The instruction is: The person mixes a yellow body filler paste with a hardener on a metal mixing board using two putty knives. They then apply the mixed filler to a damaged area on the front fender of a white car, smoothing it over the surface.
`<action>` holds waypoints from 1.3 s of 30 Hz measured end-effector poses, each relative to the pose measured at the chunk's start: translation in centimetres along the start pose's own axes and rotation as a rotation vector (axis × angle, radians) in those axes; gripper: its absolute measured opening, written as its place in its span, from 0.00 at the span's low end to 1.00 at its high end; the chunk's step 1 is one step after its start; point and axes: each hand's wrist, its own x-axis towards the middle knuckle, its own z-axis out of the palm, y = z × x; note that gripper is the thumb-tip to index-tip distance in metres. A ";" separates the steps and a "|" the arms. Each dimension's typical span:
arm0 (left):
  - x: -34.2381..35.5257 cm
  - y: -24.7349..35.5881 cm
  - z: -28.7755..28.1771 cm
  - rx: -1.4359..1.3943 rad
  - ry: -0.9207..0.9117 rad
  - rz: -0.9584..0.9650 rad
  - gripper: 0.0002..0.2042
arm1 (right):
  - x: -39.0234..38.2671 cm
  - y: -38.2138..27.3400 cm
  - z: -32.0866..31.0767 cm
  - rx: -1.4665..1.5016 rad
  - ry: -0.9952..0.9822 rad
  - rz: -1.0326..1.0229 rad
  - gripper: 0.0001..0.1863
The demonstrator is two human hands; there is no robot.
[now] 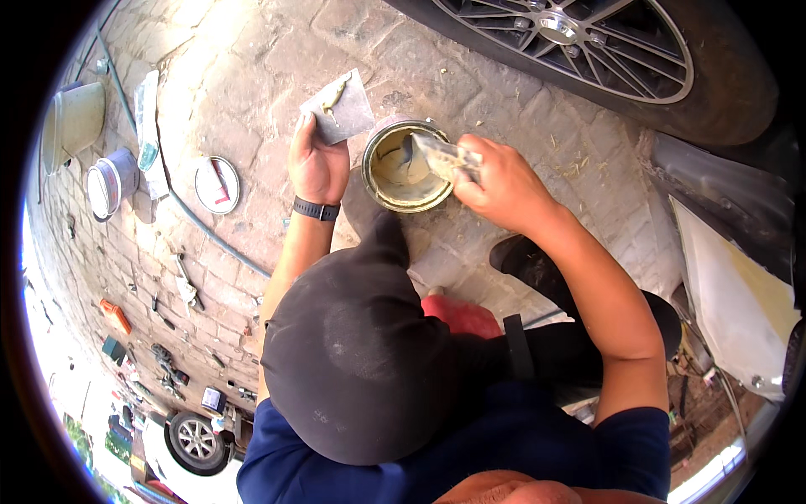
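Probably, scooping paste [401, 173] is the step in hand; the next move calls for a level lift. The can [405, 204] stands on the brick paving [252, 92]. My right hand [504, 185] grips a caked spreader [441, 158], tip inside the rim, its contact unclear. My left hand [317, 172] pinches a smeared plate [353, 112] by its lower-left edge.

One paste can [409, 204], one flat plate [350, 116], one scraper [438, 157], two wheels [558, 31]

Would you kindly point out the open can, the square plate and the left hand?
Open can [409, 206]: head view, its lower rim.
Square plate [354, 109]: head view, its bare right part.
Left hand [321, 165]: head view, its middle.
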 end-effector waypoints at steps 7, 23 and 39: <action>-0.6 -2.8 -0.9 -0.072 0.166 0.010 0.20 | 4.8 2.7 10.4 -0.413 -0.168 -0.207 0.08; 0.3 -4.6 1.0 0.185 0.185 0.184 0.12 | 7.2 7.4 15.7 -0.695 -0.134 -0.433 0.09; -0.1 -5.1 2.8 0.755 0.203 0.358 0.11 | 9.7 5.1 13.9 -0.815 -0.806 -0.345 0.16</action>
